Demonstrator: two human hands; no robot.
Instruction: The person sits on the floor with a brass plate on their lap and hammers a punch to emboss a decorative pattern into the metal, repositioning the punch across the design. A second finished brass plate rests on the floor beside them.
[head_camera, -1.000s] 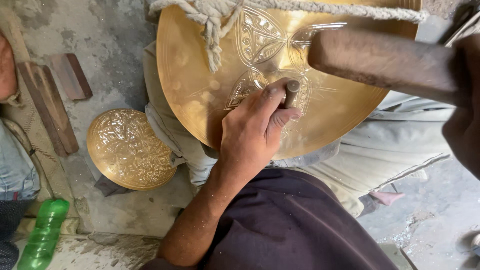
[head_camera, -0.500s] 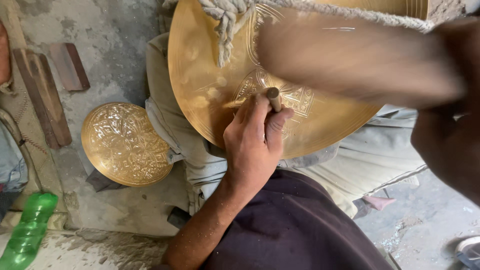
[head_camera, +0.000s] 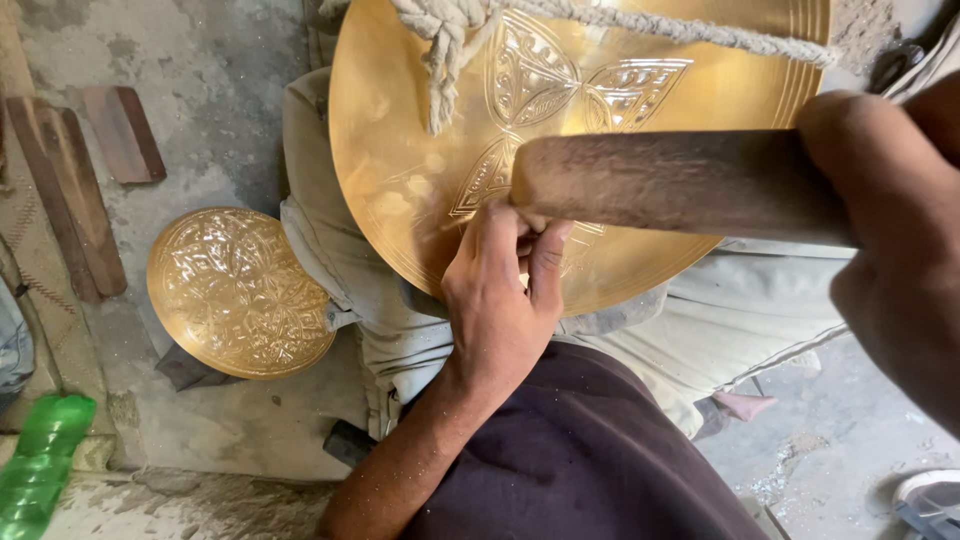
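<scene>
Two brass plates (head_camera: 420, 150) here; left hand (head_camera: 500, 300) is pinching probably a punch, right hand (head_camera: 890, 250) is clamping one wooden handle (head_camera: 680, 180).

Single head-worn view, looking steeply down, close over lap and brass plate (head_camera: 600, 150)

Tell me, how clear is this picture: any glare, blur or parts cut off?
Head view: soft daylight, with mild glare on the large brass plate and sparkle on the small embossed plate. The wooden mallet and right hand, close to the lens, look big and slightly soft. The left hand is sharp. The green bottle is cut off by the frame.
</scene>
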